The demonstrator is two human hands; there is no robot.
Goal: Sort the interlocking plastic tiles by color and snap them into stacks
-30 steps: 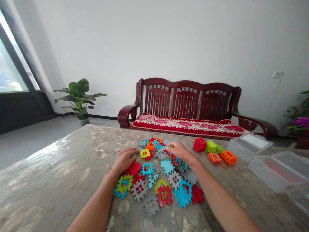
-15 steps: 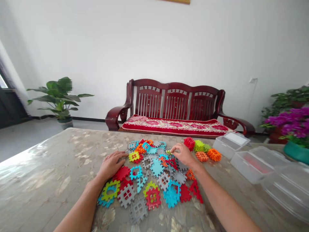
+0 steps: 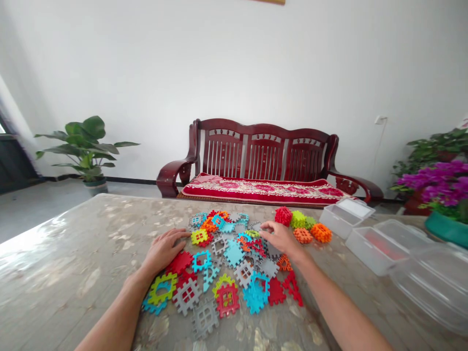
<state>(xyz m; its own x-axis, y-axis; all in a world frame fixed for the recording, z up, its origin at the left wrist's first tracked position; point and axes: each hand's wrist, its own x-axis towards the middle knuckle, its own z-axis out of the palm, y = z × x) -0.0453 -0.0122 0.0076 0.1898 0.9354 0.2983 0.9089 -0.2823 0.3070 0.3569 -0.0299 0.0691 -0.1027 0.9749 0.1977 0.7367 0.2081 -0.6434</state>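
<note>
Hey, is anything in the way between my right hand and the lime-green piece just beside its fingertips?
Nothing visible: the lime-green piece lies among the scattered pieces, just left of your right hand. Whether they touch, I can't tell.

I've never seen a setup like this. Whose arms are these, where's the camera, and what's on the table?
There's no machine: these arms belong to one person, whose head-worn camera looks forward and down. On the table lie many loose, colourful notched pieces, with red, green and orange clusters and clear plastic boxes off to the right. The left hand lies palm down by a yellow window piece. The right hand is beside a yellow-green piece; whether it grips anything isn't clear.
</note>
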